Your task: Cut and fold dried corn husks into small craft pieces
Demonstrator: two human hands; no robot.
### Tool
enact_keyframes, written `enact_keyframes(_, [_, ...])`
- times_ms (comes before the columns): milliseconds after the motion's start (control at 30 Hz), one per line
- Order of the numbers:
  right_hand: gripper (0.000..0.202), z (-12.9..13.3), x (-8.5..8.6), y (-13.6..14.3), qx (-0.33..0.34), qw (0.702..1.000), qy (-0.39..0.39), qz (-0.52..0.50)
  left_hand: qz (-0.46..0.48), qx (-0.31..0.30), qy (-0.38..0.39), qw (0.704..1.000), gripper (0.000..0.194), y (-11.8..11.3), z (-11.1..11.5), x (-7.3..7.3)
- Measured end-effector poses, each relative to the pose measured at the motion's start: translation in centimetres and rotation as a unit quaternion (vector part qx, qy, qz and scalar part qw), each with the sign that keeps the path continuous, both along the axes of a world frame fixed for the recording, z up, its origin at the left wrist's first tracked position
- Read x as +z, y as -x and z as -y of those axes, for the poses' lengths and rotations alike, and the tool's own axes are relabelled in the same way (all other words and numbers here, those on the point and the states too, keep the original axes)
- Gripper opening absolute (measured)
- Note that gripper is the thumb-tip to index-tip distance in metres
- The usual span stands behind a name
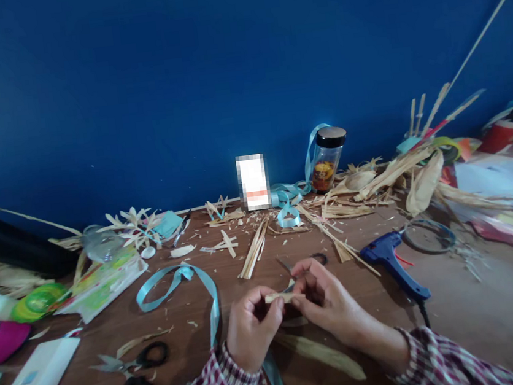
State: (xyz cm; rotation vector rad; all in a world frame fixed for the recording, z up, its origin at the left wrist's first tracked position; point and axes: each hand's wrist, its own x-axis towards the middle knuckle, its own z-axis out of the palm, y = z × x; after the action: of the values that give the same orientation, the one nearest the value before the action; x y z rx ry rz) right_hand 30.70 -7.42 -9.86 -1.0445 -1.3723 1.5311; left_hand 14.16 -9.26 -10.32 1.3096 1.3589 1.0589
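Note:
A short pale strip of dried husk [278, 299] is pinched between both hands above the brown table. My left hand [253, 326] grips its left end between thumb and fingers. At the strip's right end, my right hand [324, 299] has its thumb and fingers closed on it. Just beyond the fingers lies a second pair of scissors [319, 259], partly hidden by my right hand. Below the hands rests a long husk piece [324, 355]. Light blue ribbon [211, 296] curls on the table left of my left hand and passes under that arm.
Open black-handled scissors [135, 370] lie at the front left, near a white power strip [42, 384]. A blue glue gun [394, 266] sits on the right. Husk strips [253, 248], a lidded jar [327, 160] and husk flowers [137, 227] stand or lie toward the blue wall.

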Motion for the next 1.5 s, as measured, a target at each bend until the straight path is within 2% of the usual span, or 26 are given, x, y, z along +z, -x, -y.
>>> enact_keyframes(200, [0.028,0.4,-0.1,0.2,-0.005,1.000,0.007,-0.002,-0.026,-0.023,-0.009,0.999,0.015,-0.2,-0.1,0.1])
enact_keyframes(433, [0.034,0.0,0.3,0.1,-0.004,0.997,0.053,-0.049,0.017,-0.030,0.046,0.998,0.018,0.6,-0.5,0.0])
enact_keyframes(633, [0.038,-0.4,0.6,-0.3,-0.015,0.996,0.077,-0.050,-0.010,-0.011,0.031,0.999,0.019,1.0,-0.8,0.1])
enact_keyframes(833, [0.040,-0.7,0.6,-0.4,-0.028,0.995,0.081,-0.054,-0.061,-0.026,0.002,0.998,0.020,1.0,-0.9,0.4])
enact_keyframes(900, [0.039,-0.7,0.7,-0.4,-0.032,0.994,0.086,-0.059,-0.028,-0.025,0.030,0.999,0.021,0.9,-1.0,0.6])
enact_keyframes(1033, [0.038,-0.6,0.5,-0.5,-0.036,0.991,0.105,-0.078,0.109,-0.015,0.122,0.986,0.026,0.7,-0.9,0.4])
enact_keyframes(1133, [0.038,-0.6,0.3,-0.5,-0.036,0.990,0.110,-0.081,0.171,-0.001,0.147,0.974,0.031,0.7,-0.8,0.0])
enact_keyframes(1300, [0.039,-0.7,0.2,-0.4,-0.029,0.991,0.108,-0.079,0.169,-0.009,0.143,0.975,0.034,0.9,-0.8,0.0])
enact_keyframes(1500, [0.037,-0.7,0.2,-0.3,-0.033,0.992,0.102,-0.070,0.098,-0.014,0.126,0.987,0.031,0.9,-0.9,0.3])
